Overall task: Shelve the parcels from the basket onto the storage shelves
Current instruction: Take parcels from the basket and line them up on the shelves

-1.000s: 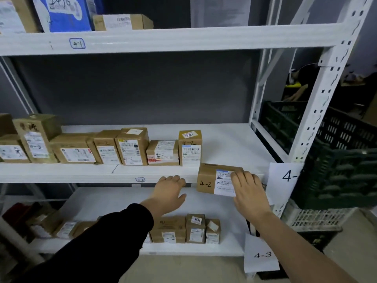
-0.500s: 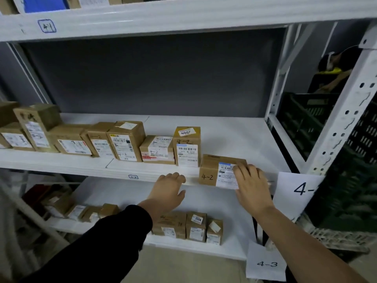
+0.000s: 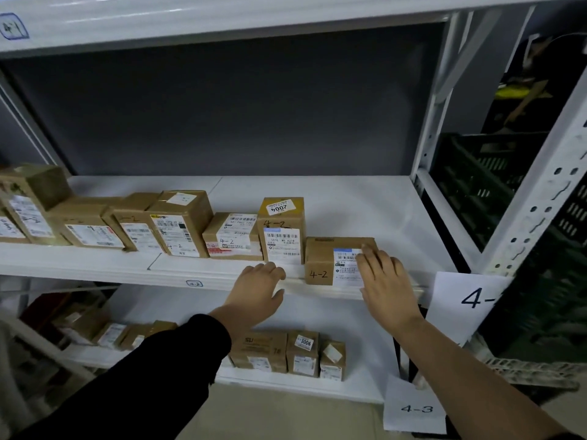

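On white shelf [image 3: 349, 211]: right hand [image 3: 386, 281] flat against boxy cardboard parcel [image 3: 320, 258]; left hand [image 3: 257, 287] spread at edge.

Dark grey wall panel [image 3: 238, 106] behind white metal shelving [image 3: 365, 204], perforated white upright [image 3: 540, 198] at right, dark green plastic crates [image 3: 470, 185] stacked beyond it, pale beige floor [image 3: 286, 417] near, dim even light

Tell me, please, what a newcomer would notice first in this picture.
First, the right hand lying flat on the front of a brown parcel marked 4-2, at the right end of a row of parcels on the middle shelf. The left hand rests on that shelf's front edge. Below right hangs a paper sign reading 4-3.
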